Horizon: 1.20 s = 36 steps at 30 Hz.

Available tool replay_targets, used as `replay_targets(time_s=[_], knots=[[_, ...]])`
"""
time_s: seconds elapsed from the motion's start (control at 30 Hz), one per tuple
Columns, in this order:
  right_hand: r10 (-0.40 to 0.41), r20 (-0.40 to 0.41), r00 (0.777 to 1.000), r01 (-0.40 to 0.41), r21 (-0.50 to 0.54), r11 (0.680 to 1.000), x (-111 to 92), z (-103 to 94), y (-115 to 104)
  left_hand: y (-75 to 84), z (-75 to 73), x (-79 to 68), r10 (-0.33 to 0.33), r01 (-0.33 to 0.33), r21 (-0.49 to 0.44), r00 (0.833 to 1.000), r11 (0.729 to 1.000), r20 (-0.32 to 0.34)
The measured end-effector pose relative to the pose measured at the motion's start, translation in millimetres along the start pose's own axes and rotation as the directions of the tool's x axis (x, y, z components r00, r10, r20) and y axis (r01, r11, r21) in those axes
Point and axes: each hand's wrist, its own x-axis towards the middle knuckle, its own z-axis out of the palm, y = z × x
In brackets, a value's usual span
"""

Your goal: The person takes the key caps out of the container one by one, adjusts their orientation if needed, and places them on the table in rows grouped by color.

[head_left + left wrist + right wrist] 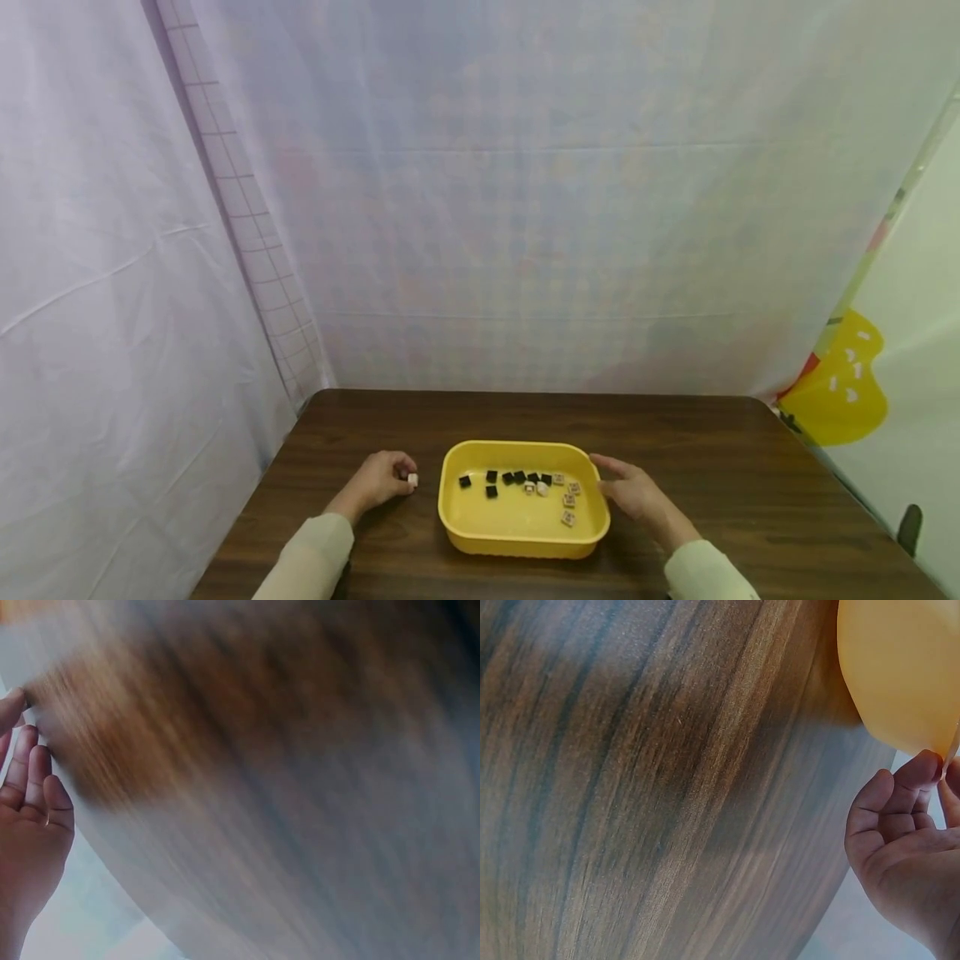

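My left hand (381, 479) is low over the table, left of the yellow basin (517, 546), and pinches a small white block (413, 480) between thumb and fingertips. In the left wrist view the left hand (34, 817) shows at the left edge with its fingers bent, and the block is hidden there. On the basin's other side, my right hand (633, 492) grips the rim, thumb and fingers on either side of the wall. The right wrist view also shows the right hand (900, 840) pinching the rim. Inside lie several black tiles (491, 492) and several pale, marked tiles (568, 518).
The basin stands on a dark wood-grain table (375, 417). White curtains (525, 250) hang behind the table and at its left. A yellow printed shape (840, 392) shows on the sheet at the right, by the table's far right corner.
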Motion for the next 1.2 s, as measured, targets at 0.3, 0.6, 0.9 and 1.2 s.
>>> replay_targets(time_s=[0.3, 0.6, 0.9, 1.2], knots=[[0.012, -0.008, 1.000, -0.012, 0.018, 1.000, -1, 1.4, 1, 4.4, -4.9, -2.2, -0.011, 0.012, -0.027, 0.999, 1.000, 0.032], [0.018, -0.005, 1.000, -0.018, 0.050, 0.999, -2, 1.8, 2, 8.0, -12.3, -3.7, -0.094, 0.091, -0.072, 0.995, 0.993, -0.038], [0.027, 0.004, 1.000, -0.027, 0.034, 0.999, -3, 0.3, 0, 27.8, -15.3, 6.6, -0.076, 0.061, -0.105, 0.987, 0.993, -0.145], [0.026, 0.006, 1.000, -0.026, 0.050, 0.998, -3, 0.8, 0, 86.4, 7.3, 26.4, -0.011, 0.001, -0.193, 0.999, 0.981, -0.051]])
